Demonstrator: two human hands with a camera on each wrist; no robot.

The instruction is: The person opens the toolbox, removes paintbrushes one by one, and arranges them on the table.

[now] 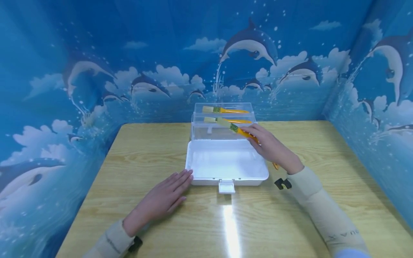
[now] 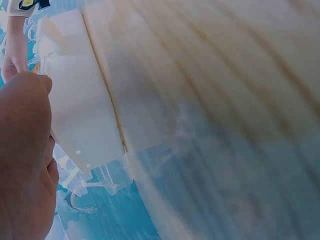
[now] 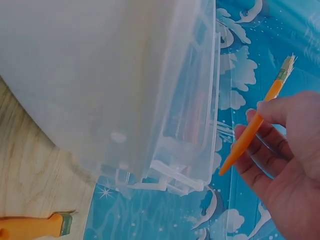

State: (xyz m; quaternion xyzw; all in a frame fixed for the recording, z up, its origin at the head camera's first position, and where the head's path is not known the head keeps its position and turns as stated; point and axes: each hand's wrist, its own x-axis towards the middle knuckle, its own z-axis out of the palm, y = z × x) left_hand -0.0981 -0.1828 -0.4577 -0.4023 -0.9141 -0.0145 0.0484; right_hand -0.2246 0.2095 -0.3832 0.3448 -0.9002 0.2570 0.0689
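Observation:
A white box (image 1: 226,161) stands open, its clear lid and trays raised at the back. Two orange-handled brushes lie there, an upper brush (image 1: 230,110) and a lower brush (image 1: 237,121). The right hand (image 1: 269,145) pinches a third orange brush (image 1: 240,131) by its handle over the box's right rear part; in the right wrist view the thumb of the hand (image 3: 292,150) lies on the held brush (image 3: 250,131). The left hand (image 1: 164,197) rests with straight fingers touching the box's front left corner; the left wrist view shows this hand (image 2: 25,150) beside the box (image 2: 80,95).
Another orange brush (image 3: 32,226) lies on the wooden table (image 1: 145,150) right of the box, mostly hidden under the right hand in the head view. A white latch (image 1: 227,186) hangs at the box's front. A blue dolphin-print curtain (image 1: 161,43) surrounds the table's back and sides.

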